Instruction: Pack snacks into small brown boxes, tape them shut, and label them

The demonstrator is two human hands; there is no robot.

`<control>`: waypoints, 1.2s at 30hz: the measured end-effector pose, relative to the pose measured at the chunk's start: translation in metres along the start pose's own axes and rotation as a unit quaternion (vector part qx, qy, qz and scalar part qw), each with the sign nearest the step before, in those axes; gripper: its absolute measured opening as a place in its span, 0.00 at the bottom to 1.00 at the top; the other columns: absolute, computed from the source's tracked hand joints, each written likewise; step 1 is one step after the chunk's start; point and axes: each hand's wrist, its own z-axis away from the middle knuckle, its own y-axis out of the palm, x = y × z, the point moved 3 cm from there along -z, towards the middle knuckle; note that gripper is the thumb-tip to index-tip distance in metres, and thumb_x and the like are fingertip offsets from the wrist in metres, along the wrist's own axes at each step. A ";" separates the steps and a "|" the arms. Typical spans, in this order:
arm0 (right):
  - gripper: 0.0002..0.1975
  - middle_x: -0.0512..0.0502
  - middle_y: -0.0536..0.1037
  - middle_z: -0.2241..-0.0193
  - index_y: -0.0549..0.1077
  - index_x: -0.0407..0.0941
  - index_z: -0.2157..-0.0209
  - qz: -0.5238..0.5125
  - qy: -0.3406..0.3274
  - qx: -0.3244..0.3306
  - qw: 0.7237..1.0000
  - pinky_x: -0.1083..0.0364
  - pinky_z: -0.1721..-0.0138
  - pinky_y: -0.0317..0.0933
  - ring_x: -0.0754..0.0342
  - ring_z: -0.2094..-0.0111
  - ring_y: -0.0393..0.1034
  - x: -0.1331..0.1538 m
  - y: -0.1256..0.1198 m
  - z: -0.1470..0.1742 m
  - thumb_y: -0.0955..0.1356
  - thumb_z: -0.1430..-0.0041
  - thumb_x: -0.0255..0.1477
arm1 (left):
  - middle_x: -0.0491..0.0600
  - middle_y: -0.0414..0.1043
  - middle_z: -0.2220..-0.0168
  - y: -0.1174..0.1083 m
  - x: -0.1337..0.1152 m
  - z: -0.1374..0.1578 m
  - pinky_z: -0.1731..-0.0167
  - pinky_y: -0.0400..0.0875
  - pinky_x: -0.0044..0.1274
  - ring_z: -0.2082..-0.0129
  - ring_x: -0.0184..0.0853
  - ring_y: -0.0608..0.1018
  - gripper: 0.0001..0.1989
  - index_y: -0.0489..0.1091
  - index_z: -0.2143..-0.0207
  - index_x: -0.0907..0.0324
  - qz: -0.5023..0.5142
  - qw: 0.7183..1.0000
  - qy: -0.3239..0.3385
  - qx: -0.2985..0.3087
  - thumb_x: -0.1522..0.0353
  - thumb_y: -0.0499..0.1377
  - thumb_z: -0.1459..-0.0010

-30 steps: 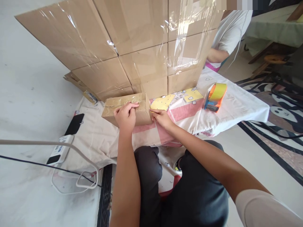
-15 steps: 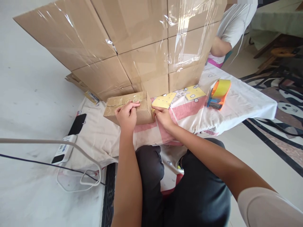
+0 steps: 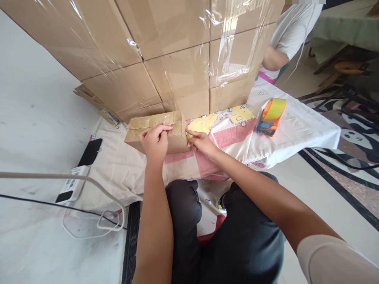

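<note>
A small brown cardboard box (image 3: 151,120) with clear tape along its top lies on the cloth-covered table, close to a stack of bigger taped boxes. My left hand (image 3: 155,138) grips it from above, fingers resting on the top and thumb at the front edge. At the box's right end, my right hand (image 3: 203,142) has its bent fingers closed against the side and lower corner. Any loose tape under these fingertips is too small to make out. Right of my hands stands an orange tape dispenser (image 3: 268,128) with a yellow roll of tape (image 3: 275,108).
Tall stacked cardboard boxes (image 3: 177,71) wrapped in clear tape block the far side. A power strip (image 3: 74,183) and a dark phone-like slab (image 3: 90,152) lie along the left table edge, with cables nearby. A co-worker's arm (image 3: 275,59) shows behind the stack.
The view has shifted slightly, so most things sit a little further left. The right hand's fingers have moved a little at the box's end; the left hand stays on top.
</note>
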 end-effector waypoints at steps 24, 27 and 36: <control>0.14 0.59 0.58 0.87 0.81 0.36 0.60 -0.052 0.067 -0.058 0.995 0.59 0.80 0.40 0.63 0.84 0.46 0.001 -0.001 -0.001 0.68 0.48 0.20 | 0.41 0.82 0.52 -0.002 -0.002 0.002 0.37 0.53 0.39 0.40 0.38 0.76 0.16 0.77 0.65 0.48 0.000 1.000 -0.002 0.013 0.73 0.51 0.39; 0.15 0.60 0.58 0.88 0.80 0.37 0.58 -0.062 0.089 -0.040 0.993 0.60 0.81 0.39 0.64 0.85 0.46 -0.002 -0.003 -0.002 0.68 0.48 0.19 | 0.41 0.82 0.53 -0.002 -0.002 0.002 0.37 0.52 0.40 0.41 0.38 0.76 0.16 0.77 0.66 0.49 0.001 1.000 -0.001 0.012 0.73 0.51 0.39; 0.19 0.59 0.60 0.89 0.82 0.37 0.55 0.009 0.081 -0.015 0.997 0.59 0.81 0.39 0.63 0.85 0.46 -0.006 -0.010 -0.003 0.70 0.50 0.20 | 0.40 0.82 0.52 -0.002 -0.001 0.002 0.37 0.52 0.40 0.40 0.38 0.76 0.16 0.77 0.65 0.48 0.000 1.000 0.000 0.014 0.72 0.51 0.38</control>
